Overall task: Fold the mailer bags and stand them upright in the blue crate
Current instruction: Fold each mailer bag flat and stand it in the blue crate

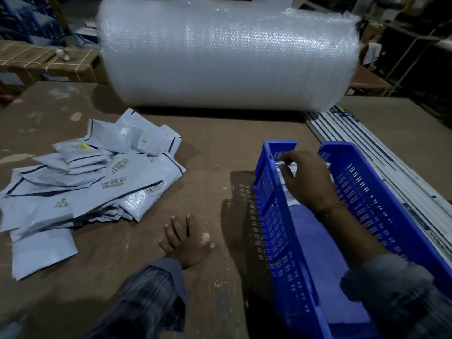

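A loose pile of pale grey mailer bags [80, 182] with barcodes lies on the brown table at the left. The blue crate [391, 206] stands at the right, long side running away from me. My right hand [308, 179] reaches into the crate's far end, fingers curled over the tops of folded mailer bags [292, 166] standing there; most of them are hidden by the hand. My left hand [186, 241] rests flat on the table between pile and crate, fingers spread, holding nothing.
A large roll of bubble wrap [227, 59] lies across the back of the table [210, 143]. Flat white and blue boards [367, 143] run along the right side behind the crate. Cardboard boxes [46, 62] sit at the far left.
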Motion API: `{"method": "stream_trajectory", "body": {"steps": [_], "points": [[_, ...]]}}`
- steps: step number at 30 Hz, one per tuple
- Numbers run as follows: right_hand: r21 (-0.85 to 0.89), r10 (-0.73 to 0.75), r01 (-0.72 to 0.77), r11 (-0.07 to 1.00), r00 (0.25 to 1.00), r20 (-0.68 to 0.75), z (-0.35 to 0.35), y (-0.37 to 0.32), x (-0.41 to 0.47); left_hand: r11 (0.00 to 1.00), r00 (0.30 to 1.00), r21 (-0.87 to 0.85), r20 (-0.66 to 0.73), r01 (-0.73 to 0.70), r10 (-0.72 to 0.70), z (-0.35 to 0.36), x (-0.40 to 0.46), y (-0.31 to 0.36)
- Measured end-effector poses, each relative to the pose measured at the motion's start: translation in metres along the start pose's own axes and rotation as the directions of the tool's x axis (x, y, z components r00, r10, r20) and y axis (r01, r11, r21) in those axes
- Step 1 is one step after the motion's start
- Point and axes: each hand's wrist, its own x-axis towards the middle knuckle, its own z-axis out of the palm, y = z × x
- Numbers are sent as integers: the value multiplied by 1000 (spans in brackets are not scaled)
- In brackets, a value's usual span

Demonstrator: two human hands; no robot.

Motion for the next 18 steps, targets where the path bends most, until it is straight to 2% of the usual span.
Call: {"method": "stream_trajectory", "body": {"steps": [3,6,8,11,15,18], "points": [[38,-77,74,997,995,71,1,-53,-4,980,973,87,-129,-179,190,-8,-15,-32],[91,-171,161,983,979,110,15,-105,-11,935,915,178,-214,-308,342,-17,-20,-102],[120,-205,188,975,967,154,32,-137,-15,932,896,169,-262,-322,357,-29,-24,-149],[117,-258,237,964,940,222,63,-181,-19,940,900,242,-308,-240,309,-47,-30,-216],[155,-304,269,951,907,291,109,-235,-19,977,953,139,-234,-161,190,-66,-22,-294],[249,-277,192,949,884,376,153,-272,-18,966,946,156,-221,-205,237,-76,-19,-314]]}}
